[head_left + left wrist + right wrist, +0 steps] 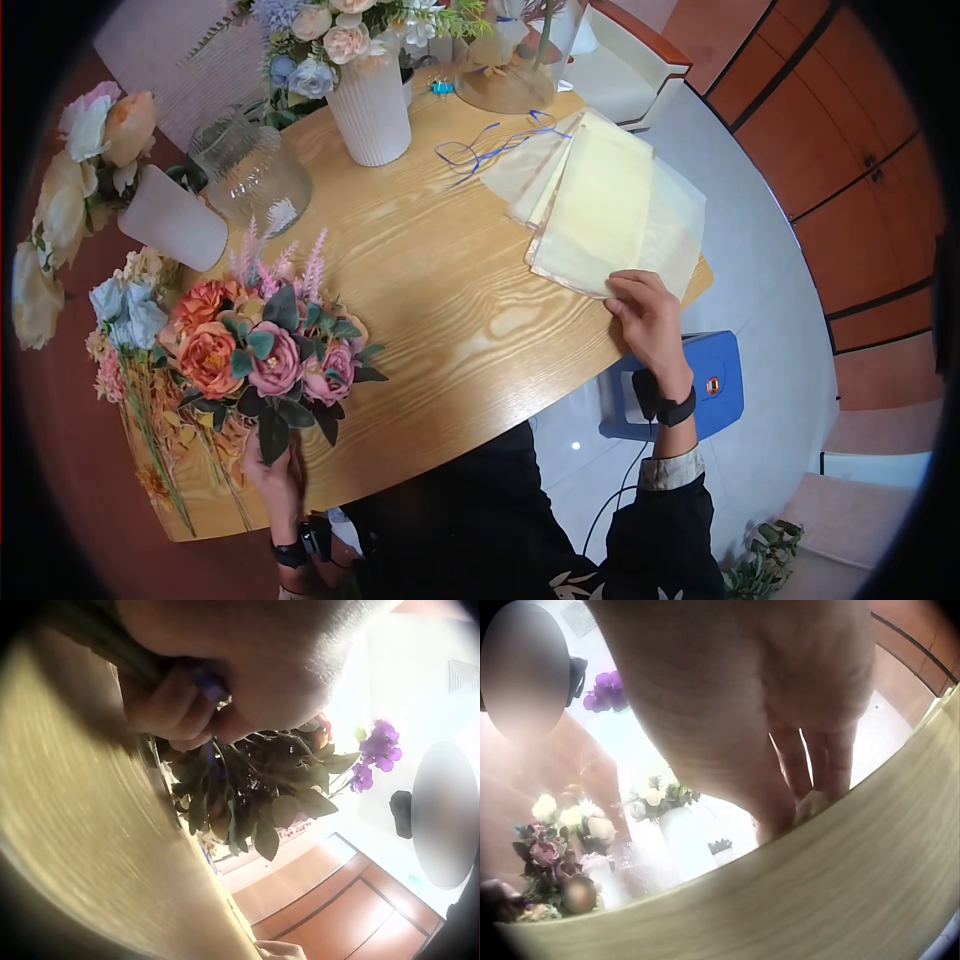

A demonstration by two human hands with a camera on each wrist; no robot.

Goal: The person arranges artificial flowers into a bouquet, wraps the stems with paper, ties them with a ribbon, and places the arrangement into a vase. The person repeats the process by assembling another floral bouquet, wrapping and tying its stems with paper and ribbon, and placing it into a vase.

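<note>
In the head view my left hand grips the stems of a bouquet of artificial flowers at the table's near left. Orange and mauve-pink blooms, pink sprigs and dark leaves hide part of the hand. In the left wrist view a bit of blue-purple ribbon shows at the curled fingers, with leaves beyond them. My right hand is at the right, its thumb and fingers pinching the near corner of a fanned stack of pale yellow wrapping sheets. The right wrist view shows those fingertips close together at the table edge.
Loose flower stems lie left of the bouquet. Behind stand a ribbed glass vase, white vases with flowers and a large clear vase. Blue ribbon lies near the sheets; a blue stool stands below.
</note>
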